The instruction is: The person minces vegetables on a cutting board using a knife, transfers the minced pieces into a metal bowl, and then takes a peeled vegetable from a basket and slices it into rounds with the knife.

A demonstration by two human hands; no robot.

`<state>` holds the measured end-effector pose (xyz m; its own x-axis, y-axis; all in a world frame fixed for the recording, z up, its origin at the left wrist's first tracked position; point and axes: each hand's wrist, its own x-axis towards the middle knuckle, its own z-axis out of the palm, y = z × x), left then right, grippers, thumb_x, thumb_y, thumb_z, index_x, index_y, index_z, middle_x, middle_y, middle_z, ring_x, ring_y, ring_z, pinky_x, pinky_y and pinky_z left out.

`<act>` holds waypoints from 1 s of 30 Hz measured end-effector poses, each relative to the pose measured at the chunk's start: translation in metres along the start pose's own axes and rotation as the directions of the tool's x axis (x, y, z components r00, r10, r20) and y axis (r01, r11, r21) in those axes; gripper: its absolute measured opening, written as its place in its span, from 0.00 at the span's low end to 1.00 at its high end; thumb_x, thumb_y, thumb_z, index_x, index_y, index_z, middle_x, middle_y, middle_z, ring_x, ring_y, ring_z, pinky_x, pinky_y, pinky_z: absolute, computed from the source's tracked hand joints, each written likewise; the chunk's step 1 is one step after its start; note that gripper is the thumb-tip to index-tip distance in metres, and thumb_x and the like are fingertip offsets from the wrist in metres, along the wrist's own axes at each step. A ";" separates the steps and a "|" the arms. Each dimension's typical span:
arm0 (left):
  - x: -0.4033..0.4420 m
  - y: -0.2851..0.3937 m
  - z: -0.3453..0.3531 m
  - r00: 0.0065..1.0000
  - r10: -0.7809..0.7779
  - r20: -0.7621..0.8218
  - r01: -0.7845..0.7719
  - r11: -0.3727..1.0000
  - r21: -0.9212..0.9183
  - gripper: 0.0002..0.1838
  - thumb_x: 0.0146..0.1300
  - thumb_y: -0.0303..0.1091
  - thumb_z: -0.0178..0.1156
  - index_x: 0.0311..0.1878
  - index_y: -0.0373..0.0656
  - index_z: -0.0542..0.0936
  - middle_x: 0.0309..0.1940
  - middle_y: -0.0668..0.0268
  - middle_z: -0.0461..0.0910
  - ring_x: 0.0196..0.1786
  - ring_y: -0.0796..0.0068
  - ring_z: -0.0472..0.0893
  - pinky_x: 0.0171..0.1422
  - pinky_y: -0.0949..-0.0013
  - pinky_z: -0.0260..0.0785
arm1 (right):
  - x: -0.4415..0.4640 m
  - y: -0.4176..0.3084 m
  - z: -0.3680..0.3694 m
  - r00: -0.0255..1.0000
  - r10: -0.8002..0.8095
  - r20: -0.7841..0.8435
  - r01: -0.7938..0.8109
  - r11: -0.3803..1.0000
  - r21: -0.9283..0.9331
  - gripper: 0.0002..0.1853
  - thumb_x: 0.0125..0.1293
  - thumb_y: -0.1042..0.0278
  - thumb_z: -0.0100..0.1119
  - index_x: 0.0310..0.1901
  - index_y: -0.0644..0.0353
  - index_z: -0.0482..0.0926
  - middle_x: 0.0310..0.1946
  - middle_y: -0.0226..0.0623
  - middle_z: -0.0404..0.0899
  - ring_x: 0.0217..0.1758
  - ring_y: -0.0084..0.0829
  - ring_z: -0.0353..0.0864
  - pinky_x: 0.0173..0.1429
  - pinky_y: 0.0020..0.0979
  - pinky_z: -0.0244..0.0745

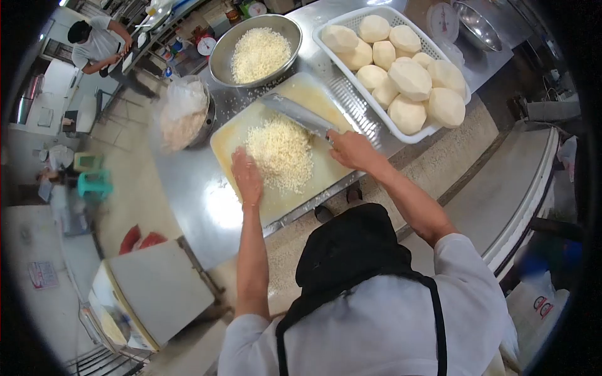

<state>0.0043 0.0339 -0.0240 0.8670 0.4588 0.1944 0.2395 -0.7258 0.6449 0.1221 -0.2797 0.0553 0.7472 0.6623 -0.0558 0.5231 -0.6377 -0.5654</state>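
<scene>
My right hand is wrapped round the handle of a wide-bladed knife. Its blade slants up and left across the far side of a pile of finely chopped, pale vegetable. The pile lies on a yellowed cutting board, with loose bits scattered about it. At the pile's left edge rests my left hand, fingers stretched out and holding nothing. A white plastic basket beyond the board on the right is heaped with several peeled, pale round root vegetables.
Behind the board stands a steel bowl of more chopped pieces. Left of it sits another bowl with plastic-wrapped pinkish contents. The steel table has crumbs on it. A co-worker stands far left, near a green stool.
</scene>
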 end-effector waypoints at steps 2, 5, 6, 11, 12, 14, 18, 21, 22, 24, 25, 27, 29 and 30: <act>-0.015 0.004 0.007 0.998 0.055 0.038 -0.061 0.981 0.187 0.33 0.82 0.47 0.46 0.81 0.36 0.61 0.78 0.43 0.63 0.83 0.43 0.57 0.86 0.45 0.43 | -0.018 -0.024 0.020 0.999 0.012 0.046 -0.011 1.000 -0.014 0.22 0.66 0.60 0.66 0.56 0.64 0.73 0.31 0.57 0.84 0.40 0.60 0.85 0.44 0.56 0.79; -0.026 0.027 0.014 0.999 0.040 -0.011 -0.041 0.996 -0.076 0.39 0.79 0.53 0.51 0.83 0.39 0.55 0.82 0.39 0.52 0.85 0.38 0.47 0.86 0.38 0.35 | -0.044 -0.054 0.018 0.989 0.075 0.126 -0.076 0.997 0.003 0.21 0.68 0.60 0.65 0.55 0.63 0.71 0.33 0.59 0.83 0.41 0.63 0.84 0.46 0.59 0.77; -0.035 0.043 0.012 0.988 0.155 -0.007 -0.155 0.988 0.002 0.41 0.78 0.54 0.52 0.84 0.40 0.54 0.83 0.39 0.48 0.85 0.36 0.43 0.85 0.36 0.33 | -0.048 -0.059 0.015 0.986 0.095 0.136 -0.098 0.995 0.016 0.21 0.68 0.60 0.65 0.55 0.63 0.71 0.34 0.60 0.83 0.41 0.64 0.84 0.46 0.59 0.77; -0.061 0.073 0.024 0.853 0.468 0.232 -0.513 0.834 0.204 0.51 0.68 0.62 0.62 0.85 0.45 0.53 0.85 0.41 0.36 0.84 0.29 0.32 0.82 0.26 0.26 | -0.074 0.004 -0.010 0.906 0.314 0.283 -0.413 0.511 0.754 0.19 0.74 0.55 0.65 0.54 0.58 0.71 0.25 0.33 0.78 0.22 0.28 0.78 0.23 0.32 0.73; -0.055 0.070 0.031 0.860 0.470 0.198 -0.508 0.826 0.243 0.52 0.68 0.62 0.63 0.85 0.46 0.53 0.85 0.42 0.37 0.85 0.30 0.32 0.81 0.25 0.26 | -0.083 0.021 -0.003 0.904 0.324 0.281 -0.389 0.344 0.855 0.18 0.75 0.54 0.64 0.53 0.57 0.71 0.25 0.30 0.76 0.21 0.23 0.76 0.21 0.28 0.70; -0.040 0.062 0.045 0.872 0.472 0.130 -0.487 0.811 0.324 0.53 0.66 0.63 0.64 0.85 0.46 0.53 0.85 0.43 0.38 0.85 0.32 0.33 0.81 0.24 0.26 | -0.099 0.046 0.008 0.879 0.364 0.307 -0.364 0.096 0.927 0.16 0.76 0.54 0.63 0.52 0.56 0.71 0.25 0.26 0.74 0.20 0.19 0.72 0.19 0.24 0.68; -0.036 0.075 0.045 0.908 0.399 0.128 -0.419 0.849 0.322 0.52 0.65 0.58 0.67 0.85 0.47 0.54 0.85 0.48 0.41 0.85 0.37 0.36 0.81 0.26 0.30 | -0.098 0.049 0.042 0.827 0.396 0.400 -0.438 0.007 0.899 0.15 0.77 0.55 0.62 0.51 0.55 0.71 0.25 0.27 0.73 0.20 0.20 0.72 0.21 0.24 0.70; -0.042 0.106 0.045 0.964 0.267 -0.015 -0.262 0.954 0.145 0.48 0.64 0.52 0.69 0.82 0.45 0.60 0.84 0.50 0.49 0.85 0.40 0.43 0.82 0.29 0.33 | -0.078 -0.033 0.077 0.839 0.352 0.416 -0.467 0.070 0.882 0.15 0.78 0.54 0.61 0.51 0.56 0.72 0.25 0.27 0.72 0.21 0.21 0.72 0.23 0.25 0.72; -0.040 0.109 0.054 0.971 0.220 -0.089 -0.207 0.969 0.139 0.46 0.64 0.51 0.69 0.81 0.44 0.62 0.82 0.50 0.53 0.84 0.41 0.46 0.82 0.31 0.35 | -0.073 -0.058 0.090 0.871 0.321 0.372 -0.409 0.057 0.911 0.15 0.77 0.56 0.60 0.52 0.57 0.73 0.25 0.28 0.72 0.21 0.21 0.72 0.24 0.26 0.72; -0.034 0.115 0.064 0.972 0.148 -0.184 -0.130 0.986 0.105 0.43 0.63 0.48 0.70 0.78 0.43 0.67 0.80 0.49 0.59 0.82 0.42 0.51 0.82 0.34 0.38 | -0.072 -0.070 0.098 0.911 0.270 0.310 -0.340 0.069 0.938 0.14 0.77 0.59 0.59 0.54 0.59 0.73 0.25 0.29 0.72 0.21 0.21 0.72 0.26 0.26 0.71; -0.033 0.117 0.064 0.971 0.121 -0.204 -0.106 0.991 0.083 0.41 0.63 0.47 0.71 0.76 0.42 0.69 0.78 0.49 0.61 0.81 0.43 0.54 0.82 0.36 0.40 | -0.071 -0.067 0.095 0.921 0.248 0.299 -0.331 0.095 0.939 0.14 0.77 0.59 0.59 0.54 0.60 0.73 0.25 0.29 0.73 0.21 0.21 0.72 0.26 0.26 0.70; -0.029 0.122 0.061 0.960 0.123 -0.252 -0.127 0.992 -0.001 0.38 0.61 0.42 0.72 0.73 0.40 0.73 0.74 0.46 0.66 0.76 0.41 0.61 0.81 0.42 0.49 | -0.074 -0.067 0.079 0.933 0.224 0.281 -0.322 0.173 0.931 0.16 0.76 0.59 0.58 0.54 0.63 0.73 0.25 0.30 0.74 0.20 0.22 0.73 0.26 0.27 0.70; -0.028 0.136 0.052 0.964 0.082 -0.253 -0.115 0.986 -0.120 0.37 0.60 0.40 0.73 0.72 0.40 0.74 0.72 0.45 0.67 0.73 0.40 0.64 0.79 0.42 0.52 | -0.082 -0.074 0.058 0.929 0.233 0.286 -0.335 0.205 0.920 0.16 0.76 0.58 0.58 0.52 0.63 0.72 0.24 0.30 0.75 0.21 0.22 0.75 0.26 0.28 0.70; -0.028 0.144 0.048 0.966 0.060 -0.251 -0.107 0.978 -0.179 0.37 0.60 0.39 0.73 0.72 0.40 0.74 0.71 0.44 0.68 0.72 0.39 0.65 0.78 0.42 0.54 | -0.085 -0.078 0.049 0.924 0.240 0.297 -0.346 0.200 0.917 0.16 0.77 0.58 0.58 0.52 0.64 0.72 0.24 0.30 0.75 0.21 0.23 0.75 0.27 0.28 0.70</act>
<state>0.0353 -0.1086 0.0280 0.7424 0.5285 0.4118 0.0629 -0.6669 0.7425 -0.0023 -0.2671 0.0639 0.6944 0.5760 -0.4313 -0.5299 0.0037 -0.8481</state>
